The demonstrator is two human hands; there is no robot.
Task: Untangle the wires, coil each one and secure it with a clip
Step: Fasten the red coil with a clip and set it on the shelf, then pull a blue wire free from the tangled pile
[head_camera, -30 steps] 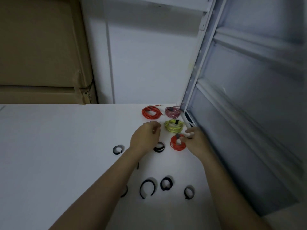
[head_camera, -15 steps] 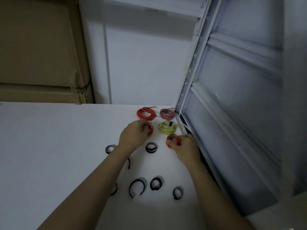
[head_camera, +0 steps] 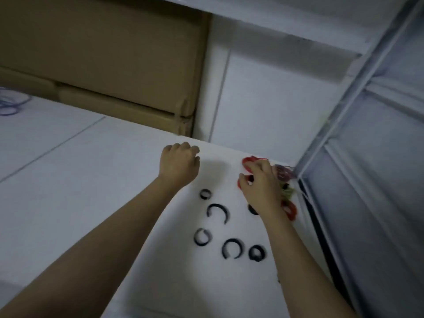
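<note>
1. Left hand [head_camera: 177,165] hovers above the white table [head_camera: 80,180], fingers curled, grasping nothing.
2. Right hand [head_camera: 260,187] pinches a red wire coil [head_camera: 241,182] right of frame centre.
3. Black clips [head_camera: 215,211] lie below.

Worktop [head_camera: 96,203]: white and flat, filling the lower left and middle of the frame, with a thin seam line running diagonally across its left part.
Black clips: six lie scattered right of centre, mostly apart — a small ring [head_camera: 205,194], an open C [head_camera: 218,212], a curled ring [head_camera: 202,237], another open C [head_camera: 232,248], a closed ring [head_camera: 257,253], and one [head_camera: 252,209] half hidden by the right forearm.
Coiled wires: grouped at the far right edge — red coil [head_camera: 251,160], purplish coil [head_camera: 284,174], yellow-green coil [head_camera: 288,191], red coil [head_camera: 290,210], another red coil [head_camera: 242,181].
Blue wire [head_camera: 11,104]: loose tangle, upper left edge.
</note>
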